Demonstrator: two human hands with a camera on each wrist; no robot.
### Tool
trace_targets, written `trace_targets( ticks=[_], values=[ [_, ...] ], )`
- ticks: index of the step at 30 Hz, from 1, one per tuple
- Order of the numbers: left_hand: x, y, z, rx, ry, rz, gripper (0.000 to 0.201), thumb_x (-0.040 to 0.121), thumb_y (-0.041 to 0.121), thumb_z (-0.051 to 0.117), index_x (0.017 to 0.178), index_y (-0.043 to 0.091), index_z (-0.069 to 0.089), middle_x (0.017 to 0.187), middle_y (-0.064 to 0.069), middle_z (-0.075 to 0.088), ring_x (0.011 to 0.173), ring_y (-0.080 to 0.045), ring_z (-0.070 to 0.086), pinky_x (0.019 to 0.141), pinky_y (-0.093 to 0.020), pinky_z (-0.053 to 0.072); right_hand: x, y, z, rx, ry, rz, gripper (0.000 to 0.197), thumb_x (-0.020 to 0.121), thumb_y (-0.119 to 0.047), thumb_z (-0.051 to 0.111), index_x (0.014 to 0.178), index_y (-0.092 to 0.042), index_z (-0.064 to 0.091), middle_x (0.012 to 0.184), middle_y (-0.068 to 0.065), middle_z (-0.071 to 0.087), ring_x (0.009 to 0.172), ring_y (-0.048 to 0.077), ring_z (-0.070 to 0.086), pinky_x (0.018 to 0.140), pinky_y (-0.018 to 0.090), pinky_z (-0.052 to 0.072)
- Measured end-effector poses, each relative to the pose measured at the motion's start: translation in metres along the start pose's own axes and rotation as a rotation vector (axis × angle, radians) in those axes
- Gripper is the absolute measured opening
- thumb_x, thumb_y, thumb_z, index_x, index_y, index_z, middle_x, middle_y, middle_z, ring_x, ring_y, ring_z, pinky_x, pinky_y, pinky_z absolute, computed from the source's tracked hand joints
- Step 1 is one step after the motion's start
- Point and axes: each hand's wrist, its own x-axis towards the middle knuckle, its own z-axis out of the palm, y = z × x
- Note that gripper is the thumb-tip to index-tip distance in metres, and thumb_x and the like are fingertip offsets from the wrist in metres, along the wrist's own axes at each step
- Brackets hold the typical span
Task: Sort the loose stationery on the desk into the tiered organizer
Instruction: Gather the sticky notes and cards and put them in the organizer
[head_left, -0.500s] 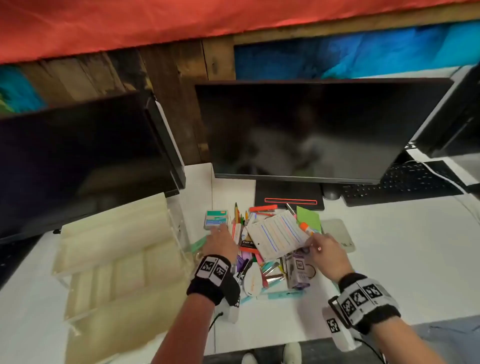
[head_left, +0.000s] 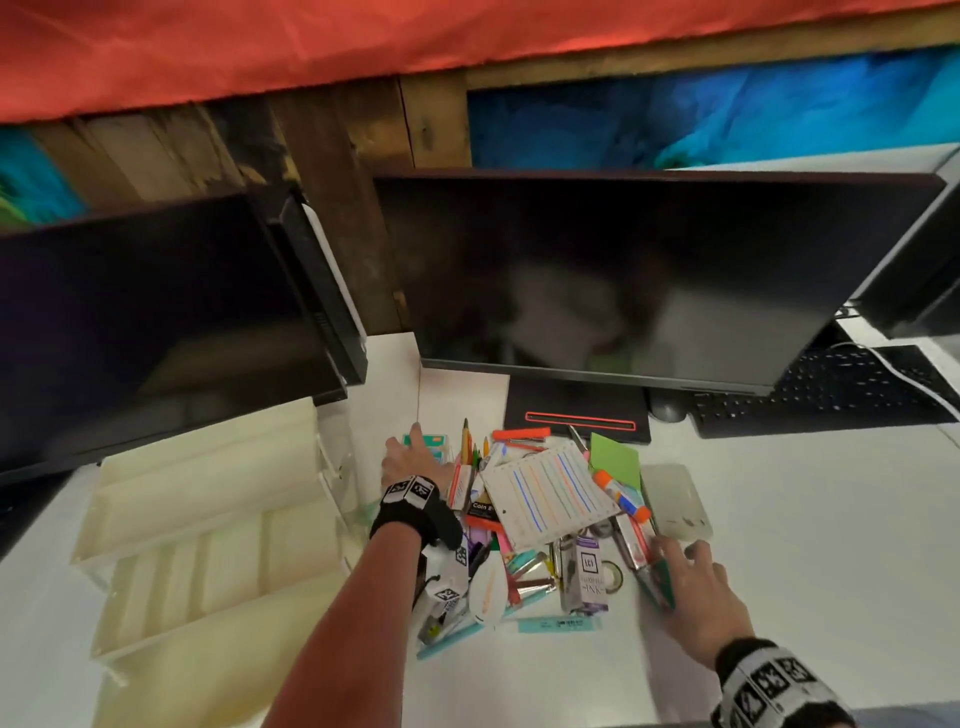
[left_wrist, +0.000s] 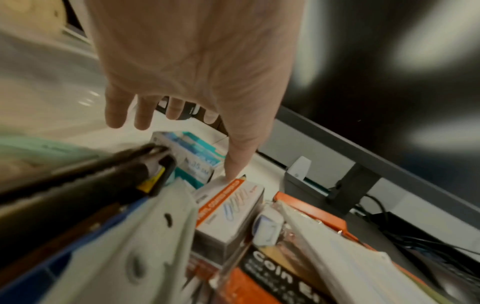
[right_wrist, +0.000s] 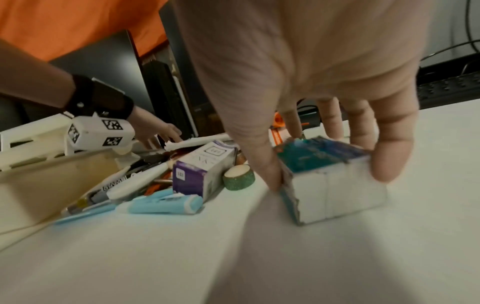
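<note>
The cream tiered organizer (head_left: 208, 519) stands at the left of the white desk. Beside it lies a heap of stationery: a lined card (head_left: 545, 493), a glue stick (head_left: 621, 493), green sticky notes (head_left: 613, 460), a purple ink box (head_left: 587, 571) and several pens. My left hand (head_left: 410, 452) reaches over a teal-and-white box (left_wrist: 187, 152) at the heap's far left, fingers straight, thumb tip touching an orange paper-clip box (left_wrist: 228, 207). My right hand (right_wrist: 330, 164) pinches a small white box with a teal top (right_wrist: 332, 185) on the desk at the heap's near right.
Two dark monitors (head_left: 623, 270) stand close behind the heap, one above the organizer. A keyboard (head_left: 831, 395) and mouse (head_left: 667, 410) lie at the back right. A translucent case (head_left: 675, 501) sits right of the heap, a green tape roll (right_wrist: 239, 176) beside the ink box.
My right hand left the lined card, came nearer along the heap's right side and took hold of the small teal-topped box. My left hand reached farther, over the teal-and-white box.
</note>
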Motion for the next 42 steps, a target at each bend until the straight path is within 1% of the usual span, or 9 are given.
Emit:
trace_targets(
  ticks=[4,10,18,22,25,29,35,38,42],
  values=[
    [0.013,0.001,0.007,0.002,0.018,-0.007,0.071,0.085,0.040,0.058,0.145,0.029,0.020,0.131,-0.012,0.031,0.116,-0.032,0.045,0.093,-0.043,0.046,0.001,0.008,-0.013,0.108,-0.039,-0.004,0.059,0.081,-0.036,0.061,0.131,-0.025,0.031,0.115,0.005,0.040,0.105,0.025,0.050,0.088,0.032,0.049],
    [0.025,0.007,0.003,0.040,-0.020,0.001,0.064,0.086,0.033,0.058,0.141,0.024,0.026,0.130,-0.016,0.035,0.117,-0.033,0.043,0.097,-0.042,0.044,0.000,0.013,-0.049,0.379,-0.049,-0.105,0.043,0.080,-0.031,0.069,0.111,-0.031,0.040,0.102,-0.005,0.052,0.087,0.011,0.055,0.062,0.012,0.042],
    [-0.044,0.015,-0.051,-0.455,0.357,0.182,0.050,0.091,0.033,0.049,0.139,0.029,0.034,0.145,-0.014,0.019,0.119,-0.029,0.047,0.103,-0.038,0.041,0.018,-0.018,-0.067,0.963,-0.066,-0.158,0.040,0.074,-0.011,0.076,0.104,-0.024,0.053,0.107,0.013,0.057,0.074,0.025,0.065,0.054,0.031,0.053],
    [-0.094,-0.010,-0.105,-0.529,0.036,0.235,0.035,0.097,0.037,0.040,0.132,0.033,0.039,0.136,-0.004,0.030,0.113,-0.019,0.043,0.098,-0.036,0.038,0.023,-0.059,-0.062,1.047,-0.136,-0.208,0.034,0.081,-0.011,0.070,0.107,-0.026,0.053,0.111,0.013,0.058,0.087,0.025,0.068,0.066,0.037,0.058],
    [-0.122,-0.046,-0.133,-0.413,-0.217,0.247,0.032,0.096,0.042,0.041,0.126,0.030,0.044,0.119,0.000,0.045,0.104,-0.017,0.049,0.080,-0.027,0.047,0.014,-0.100,-0.059,1.063,-0.241,-0.253,0.037,0.079,-0.014,0.072,0.109,-0.024,0.053,0.109,0.012,0.062,0.083,0.021,0.070,0.070,0.036,0.058],
    [-0.143,-0.109,-0.155,-0.354,-0.298,0.126,0.034,0.095,0.045,0.043,0.124,0.028,0.046,0.112,0.002,0.051,0.097,-0.016,0.052,0.063,-0.020,0.048,-0.003,-0.163,-0.051,1.078,-0.333,-0.331,0.032,0.079,-0.008,0.072,0.105,-0.010,0.053,0.106,0.018,0.059,0.079,0.022,0.067,0.063,0.031,0.057],
    [-0.127,-0.171,-0.137,-0.266,0.104,-0.128,0.039,0.090,0.052,0.046,0.115,0.022,0.048,0.112,-0.005,0.047,0.095,-0.026,0.055,0.078,-0.031,0.043,-0.031,-0.242,-0.030,1.066,-0.387,-0.443,0.038,0.070,-0.018,0.078,0.101,-0.009,0.058,0.099,0.010,0.062,0.076,0.010,0.066,0.059,0.022,0.054],
    [-0.122,-0.174,-0.115,-0.026,0.276,-0.127,0.049,0.090,0.050,0.044,0.128,0.020,0.041,0.122,-0.006,0.041,0.105,-0.029,0.052,0.085,-0.035,0.045,-0.040,-0.262,-0.023,1.040,-0.384,-0.466,0.026,0.079,-0.015,0.074,0.100,-0.011,0.060,0.104,0.010,0.062,0.090,0.015,0.065,0.068,0.028,0.057],
    [-0.119,-0.186,-0.100,0.193,0.354,-0.096,0.053,0.091,0.053,0.037,0.133,0.020,0.034,0.131,-0.005,0.037,0.107,-0.025,0.049,0.081,-0.033,0.047,-0.049,-0.276,-0.015,1.045,-0.381,-0.476,0.042,0.066,-0.029,0.072,0.101,-0.010,0.060,0.106,0.010,0.062,0.094,0.017,0.066,0.064,0.024,0.054]
  ],
)
